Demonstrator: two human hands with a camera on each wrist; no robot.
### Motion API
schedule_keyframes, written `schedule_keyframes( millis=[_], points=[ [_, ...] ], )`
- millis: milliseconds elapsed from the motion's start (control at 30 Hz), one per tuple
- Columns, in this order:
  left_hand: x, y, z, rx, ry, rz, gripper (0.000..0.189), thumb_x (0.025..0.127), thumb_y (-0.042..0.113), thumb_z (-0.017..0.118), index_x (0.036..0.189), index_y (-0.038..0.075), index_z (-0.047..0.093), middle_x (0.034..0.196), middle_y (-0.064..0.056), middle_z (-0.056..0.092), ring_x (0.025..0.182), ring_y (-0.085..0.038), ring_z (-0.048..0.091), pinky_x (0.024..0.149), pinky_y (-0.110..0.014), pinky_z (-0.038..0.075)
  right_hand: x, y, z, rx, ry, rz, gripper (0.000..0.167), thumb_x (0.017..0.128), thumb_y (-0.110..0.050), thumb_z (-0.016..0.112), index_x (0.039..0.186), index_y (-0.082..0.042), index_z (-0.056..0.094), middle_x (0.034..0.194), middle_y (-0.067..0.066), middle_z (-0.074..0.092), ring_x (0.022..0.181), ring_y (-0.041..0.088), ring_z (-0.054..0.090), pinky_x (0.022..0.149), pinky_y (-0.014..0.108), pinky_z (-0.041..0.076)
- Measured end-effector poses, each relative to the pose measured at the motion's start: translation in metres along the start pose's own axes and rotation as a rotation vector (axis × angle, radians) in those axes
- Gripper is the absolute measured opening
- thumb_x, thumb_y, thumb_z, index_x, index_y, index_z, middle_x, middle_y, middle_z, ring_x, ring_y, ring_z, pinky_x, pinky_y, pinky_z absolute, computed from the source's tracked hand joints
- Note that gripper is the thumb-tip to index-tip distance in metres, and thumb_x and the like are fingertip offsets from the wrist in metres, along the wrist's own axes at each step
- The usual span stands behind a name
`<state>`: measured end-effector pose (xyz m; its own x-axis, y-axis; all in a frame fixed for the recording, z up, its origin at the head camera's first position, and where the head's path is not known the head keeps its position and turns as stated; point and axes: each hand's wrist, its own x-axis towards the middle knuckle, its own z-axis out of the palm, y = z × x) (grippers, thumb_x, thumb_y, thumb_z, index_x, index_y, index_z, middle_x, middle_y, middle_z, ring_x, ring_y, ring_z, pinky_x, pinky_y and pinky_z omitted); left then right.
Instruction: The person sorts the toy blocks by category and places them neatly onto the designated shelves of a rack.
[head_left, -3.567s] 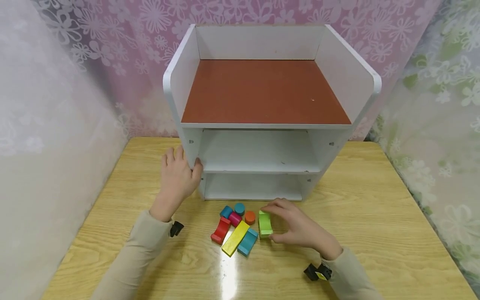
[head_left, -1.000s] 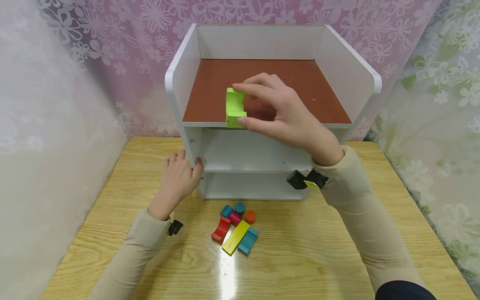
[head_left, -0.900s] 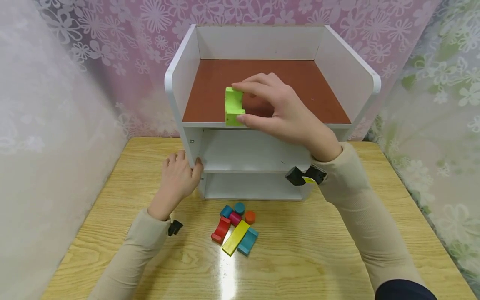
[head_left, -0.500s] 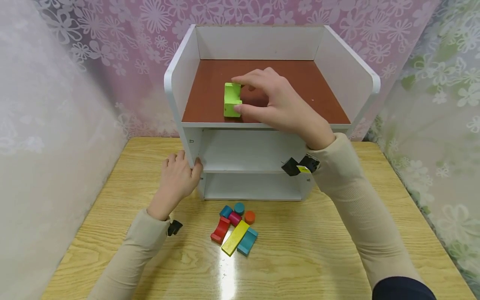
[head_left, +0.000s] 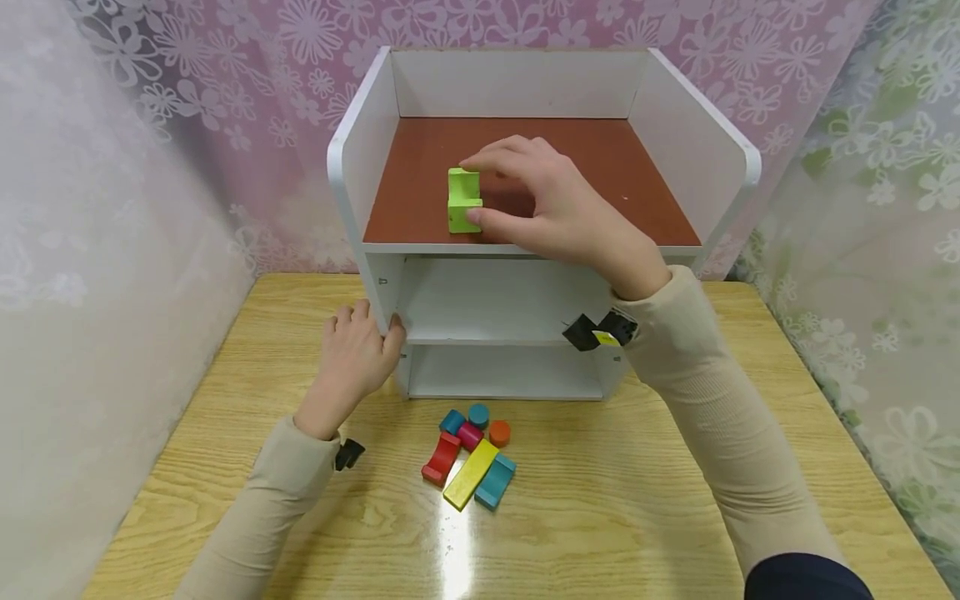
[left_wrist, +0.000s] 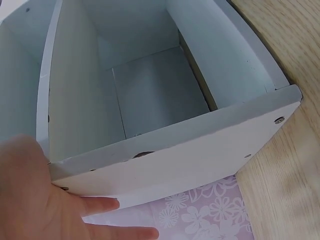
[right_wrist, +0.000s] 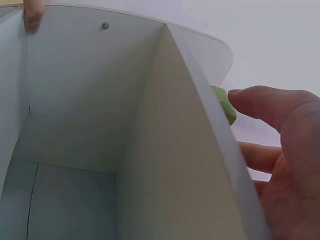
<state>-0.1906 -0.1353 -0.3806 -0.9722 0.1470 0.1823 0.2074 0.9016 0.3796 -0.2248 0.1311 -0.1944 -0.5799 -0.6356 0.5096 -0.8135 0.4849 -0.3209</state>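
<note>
My right hand [head_left: 558, 208] pinches a light green block [head_left: 463, 215] with a curved notch, thumb at its near end and fingertips at its far end. The block stands at the front of the brown top board [head_left: 585, 183] of a white shelf unit [head_left: 517, 367], left of the middle. In the right wrist view, the board's edge covers most of the green block [right_wrist: 225, 104]. My left hand [head_left: 356, 354] grips the unit's left side panel by its front edge, thumb on the inner face. In the left wrist view, fingers [left_wrist: 122, 232] extend along the panel's outer face.
In front of the unit on the wooden table [head_left: 637, 500] lie a red notched block [head_left: 441, 460], a yellow bar [head_left: 471, 475], a teal notched block [head_left: 495, 483], an orange cylinder [head_left: 499, 432] and several small blue and magenta pieces. Flowered curtains hang behind and beside the table.
My right hand has lifted the green block from the table and carried it up and back onto the brown top board. Over the last half second it hardly moves. My left hand stays on the panel.
</note>
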Motion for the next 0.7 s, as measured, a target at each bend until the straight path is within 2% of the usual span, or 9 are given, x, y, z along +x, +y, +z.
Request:
schedule_keyframes(
  millis=[300,467,600,700],
  points=[
    [-0.001,0.001,-0.001,-0.011,0.001,0.000,0.061,0.104,0.042,0.024,0.139,-0.001,0.047,0.129,-0.024,0.050,0.120,-0.048,0.040,0.101,-0.062,0.028,-0.009,-0.015,-0.006,-0.012,0.120,-0.053,0.040,0.090,-0.020,0.073,0.127,-0.007,0.066,0.129,0.007,0.059,0.125,0.020,0.048,0.103,0.040,0.037],
    [-0.001,0.001,0.000,-0.014,0.003,-0.003,0.061,0.104,0.043,0.024,0.137,-0.001,0.048,0.129,-0.024,0.050,0.120,-0.047,0.040,0.101,-0.062,0.028,-0.015,-0.024,-0.005,0.007,0.222,-0.134,0.036,0.088,-0.016,0.073,0.122,-0.005,0.069,0.122,0.007,0.062,0.117,0.020,0.054,0.096,0.039,0.042],
    [-0.001,0.001,0.001,-0.010,0.002,0.000,0.059,0.104,0.043,0.023,0.132,0.000,0.052,0.127,-0.023,0.051,0.120,-0.047,0.041,0.100,-0.061,0.029,-0.022,-0.029,-0.003,-0.025,0.305,-0.220,0.030,0.089,-0.015,0.071,0.115,-0.001,0.070,0.114,0.011,0.065,0.107,0.023,0.057,0.089,0.038,0.043],
    [-0.001,0.001,-0.001,-0.004,-0.006,-0.002,0.059,0.104,0.043,0.023,0.132,0.000,0.052,0.129,-0.024,0.050,0.121,-0.048,0.041,0.101,-0.061,0.029,-0.028,-0.034,-0.001,-0.021,0.372,-0.246,0.025,0.088,-0.013,0.070,0.110,-0.001,0.072,0.107,0.012,0.067,0.099,0.024,0.058,0.085,0.036,0.043]
  ],
)
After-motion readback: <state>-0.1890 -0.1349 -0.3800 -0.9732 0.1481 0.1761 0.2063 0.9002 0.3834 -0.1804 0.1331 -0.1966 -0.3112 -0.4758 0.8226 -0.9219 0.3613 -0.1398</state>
